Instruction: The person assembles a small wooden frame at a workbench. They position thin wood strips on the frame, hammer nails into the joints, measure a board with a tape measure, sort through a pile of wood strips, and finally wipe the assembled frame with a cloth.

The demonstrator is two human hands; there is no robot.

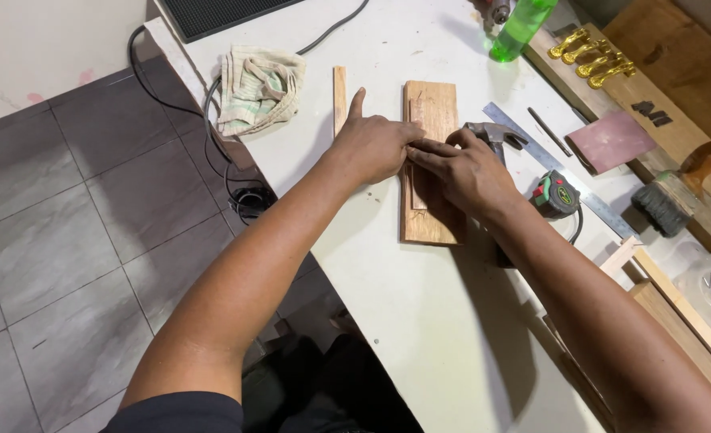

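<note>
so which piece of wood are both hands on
The wide flat board under both hands; the thin strip lies untouched beside it.

We have a single head-worn view looking steeply down from close above our white worktable (420, 321), which runs toward one o'clock, with grey floor tiles (67, 240) filling the nine o'clock side.

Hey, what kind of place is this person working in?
Probably a small woodworking bench. Both hands, left hand and right hand, press on a wood board, with a hammer, steel ruler and tape measure beside it.
</note>
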